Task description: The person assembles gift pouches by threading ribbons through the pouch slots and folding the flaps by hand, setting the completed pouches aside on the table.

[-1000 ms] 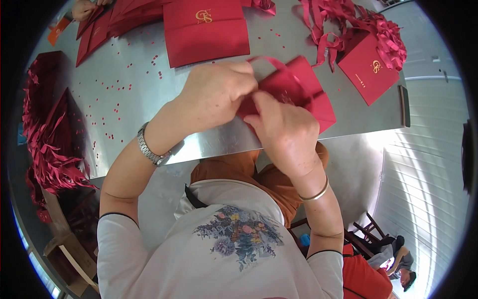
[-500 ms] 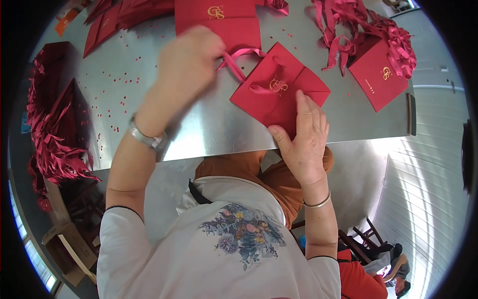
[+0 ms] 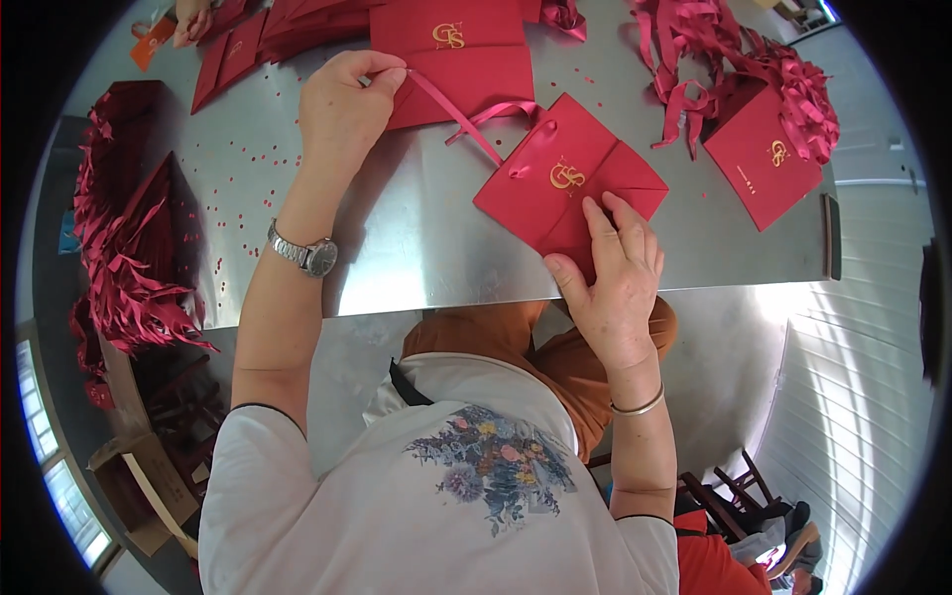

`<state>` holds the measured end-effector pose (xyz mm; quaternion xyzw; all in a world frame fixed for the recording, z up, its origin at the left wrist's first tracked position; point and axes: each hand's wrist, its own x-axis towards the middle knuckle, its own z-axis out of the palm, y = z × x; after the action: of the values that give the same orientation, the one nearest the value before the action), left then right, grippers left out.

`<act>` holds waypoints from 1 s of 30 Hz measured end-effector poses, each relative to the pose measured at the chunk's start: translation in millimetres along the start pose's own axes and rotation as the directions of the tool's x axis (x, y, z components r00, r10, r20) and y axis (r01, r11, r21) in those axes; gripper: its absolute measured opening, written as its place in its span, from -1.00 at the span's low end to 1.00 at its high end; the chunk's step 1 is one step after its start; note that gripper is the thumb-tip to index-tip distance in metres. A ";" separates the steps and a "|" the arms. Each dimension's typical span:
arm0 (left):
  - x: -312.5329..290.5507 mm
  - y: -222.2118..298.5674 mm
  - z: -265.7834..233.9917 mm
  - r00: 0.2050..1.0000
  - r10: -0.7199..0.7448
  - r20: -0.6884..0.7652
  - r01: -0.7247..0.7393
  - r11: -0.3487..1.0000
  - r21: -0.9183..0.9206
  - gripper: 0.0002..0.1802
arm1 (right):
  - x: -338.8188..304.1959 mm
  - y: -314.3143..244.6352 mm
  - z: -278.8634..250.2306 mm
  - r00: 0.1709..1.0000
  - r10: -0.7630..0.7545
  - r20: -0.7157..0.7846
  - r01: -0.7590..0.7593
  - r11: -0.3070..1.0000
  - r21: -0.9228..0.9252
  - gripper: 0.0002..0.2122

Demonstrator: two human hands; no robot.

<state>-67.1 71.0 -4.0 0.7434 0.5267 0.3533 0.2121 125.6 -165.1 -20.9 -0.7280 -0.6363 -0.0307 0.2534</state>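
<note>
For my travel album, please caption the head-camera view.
Left hand pinches a pinkish ribbon; right hand rests on a red bag.

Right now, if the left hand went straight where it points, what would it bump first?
The left hand might meet the red bag just ahead, or pass over it; height is unclear.

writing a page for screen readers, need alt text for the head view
A person's left hand pinches a red ribbon running to a red bag that the right hand rests on. More red bags and ribbons lie on the metal table.
</note>
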 end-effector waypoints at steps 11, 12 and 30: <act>-4.5 9.0 -5.3 0.981 0.106 -0.165 -0.153 0.938 -0.311 -0.59 | -5.3 -5.7 -28.9 0.974 -0.138 0.178 0.138 0.990 0.010 -0.25; -6.7 10.1 -6.5 0.974 0.136 -0.181 -0.192 0.918 -0.346 -0.62 | -9.4 -7.9 -31.3 0.966 -0.162 0.200 0.169 0.985 -0.018 -0.26; -48.0 48.6 1.4 0.814 0.566 -0.131 -0.579 0.774 -0.257 -0.82 | 39.7 51.0 -31.0 0.923 0.378 -0.067 -0.320 0.854 0.410 -0.67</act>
<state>-44.7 9.1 14.0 0.8214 0.2238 0.4900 0.1874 189.7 -144.8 3.8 -0.7617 -0.4662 0.0910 0.4406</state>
